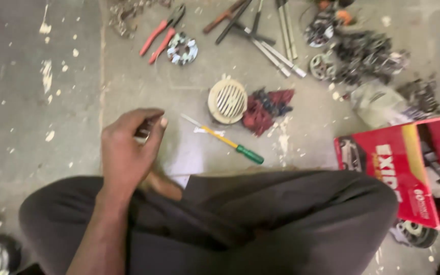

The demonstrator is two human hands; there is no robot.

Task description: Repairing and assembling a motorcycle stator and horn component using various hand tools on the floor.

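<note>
While left hand (128, 147) pinches small metal part (143, 133), fingers (154, 122) curled tight: keep grip steady above floor (67, 91), screwdriver (225, 140) near; right hand unseen.

1. The person sits cross-legged on the floor, both knees spread wide in dark grey trousers that fill the lower part of the view.
2. The left hand (128, 145) is raised above the left knee, with its back turned up toward the camera.
3. Its fingers (151, 122) are curled in, and the thumb and fingertips pinch a small metallic piece; the piece is too blurred to tell.
4. The bare left forearm runs from the lower edge up to the bent wrist.
5. The right hand is out of view.
</note>
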